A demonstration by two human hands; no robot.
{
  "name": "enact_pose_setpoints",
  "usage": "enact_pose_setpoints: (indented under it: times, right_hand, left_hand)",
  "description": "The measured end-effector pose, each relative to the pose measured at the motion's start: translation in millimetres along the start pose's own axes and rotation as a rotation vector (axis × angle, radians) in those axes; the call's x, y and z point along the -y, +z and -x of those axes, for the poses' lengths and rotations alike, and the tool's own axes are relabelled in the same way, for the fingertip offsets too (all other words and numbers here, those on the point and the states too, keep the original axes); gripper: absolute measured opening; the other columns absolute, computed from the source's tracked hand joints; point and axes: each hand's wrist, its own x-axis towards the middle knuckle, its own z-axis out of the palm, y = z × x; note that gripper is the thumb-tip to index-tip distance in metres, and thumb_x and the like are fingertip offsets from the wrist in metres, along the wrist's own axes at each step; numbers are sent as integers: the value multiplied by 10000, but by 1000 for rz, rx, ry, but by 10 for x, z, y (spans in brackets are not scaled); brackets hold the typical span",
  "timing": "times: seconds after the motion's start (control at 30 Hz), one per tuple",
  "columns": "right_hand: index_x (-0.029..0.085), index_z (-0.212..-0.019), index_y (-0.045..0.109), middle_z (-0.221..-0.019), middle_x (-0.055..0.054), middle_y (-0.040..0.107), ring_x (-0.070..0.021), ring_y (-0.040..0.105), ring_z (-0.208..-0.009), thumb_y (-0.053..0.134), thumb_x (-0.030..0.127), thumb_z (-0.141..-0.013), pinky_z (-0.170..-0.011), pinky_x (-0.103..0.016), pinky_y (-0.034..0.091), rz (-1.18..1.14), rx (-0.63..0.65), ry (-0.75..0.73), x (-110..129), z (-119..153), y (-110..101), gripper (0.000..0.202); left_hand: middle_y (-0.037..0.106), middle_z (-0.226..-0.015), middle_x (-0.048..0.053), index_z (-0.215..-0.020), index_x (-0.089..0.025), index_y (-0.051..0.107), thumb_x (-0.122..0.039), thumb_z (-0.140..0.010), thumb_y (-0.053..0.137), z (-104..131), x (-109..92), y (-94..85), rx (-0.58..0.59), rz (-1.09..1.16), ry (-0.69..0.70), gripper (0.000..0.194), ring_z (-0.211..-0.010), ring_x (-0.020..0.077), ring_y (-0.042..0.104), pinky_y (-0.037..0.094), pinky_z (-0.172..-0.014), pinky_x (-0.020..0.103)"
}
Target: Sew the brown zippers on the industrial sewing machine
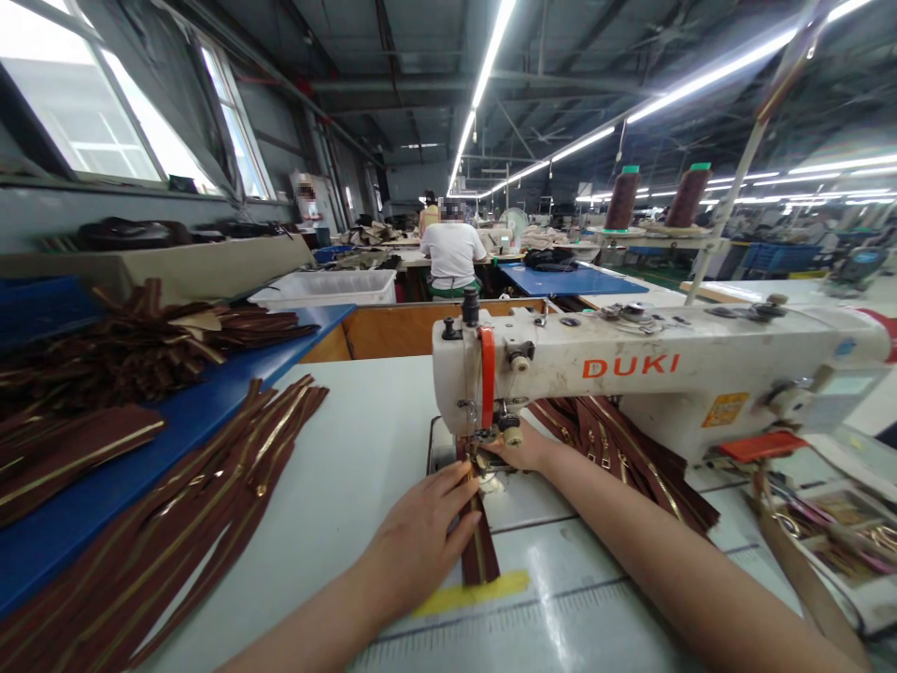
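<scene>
A brown zipper strip (480,553) lies under the needle area of a white sewing machine (547,360), its near end pointing toward me. My left hand (427,514) rests on the strip just before the presser foot, fingers stretched out and flat over it. Behind the needle, my right hand (519,447) reaches around the right side of the machine head. Its fingertips are mostly hidden by the machine's foot parts, so their grip does not show. More brown zippers (623,449) with gold teeth and pulls lie beneath the machine arm, beyond my right forearm.
Long brown zippers (231,467) spread over the table's left side, beside a blue surface (182,421) piled with more. A tray of small hardware (841,533) sits at right. Two brown thread cones (622,201) stand behind the machine. A person in white (452,254) sits ahead.
</scene>
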Motion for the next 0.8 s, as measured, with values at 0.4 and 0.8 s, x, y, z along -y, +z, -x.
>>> enact_pose_setpoints:
  times: [0.4,0.8]
  right_hand:
    - [157,-933,671,-873,-77,642,-198,536,-895,486,128,-880,-810,-303,434,346,-77,-43,402,815,67,195]
    - [140,-911,651,-867,-84,618,-199,514,-871,468,161,-908,-794,-310,443,465,-15,-124,495,897,177,184]
  left_hand:
    - [613,-1241,115,-1154,-169,600,-257,-880,501,3,-3,15,-64,-1,24,304,-1149,234,566,477,-969,412]
    - [622,-1219,147,-1159,-127,603,-232,-888,476,-23,-2,13,-39,-28,55,317,-1134,249,577,490,-955,421]
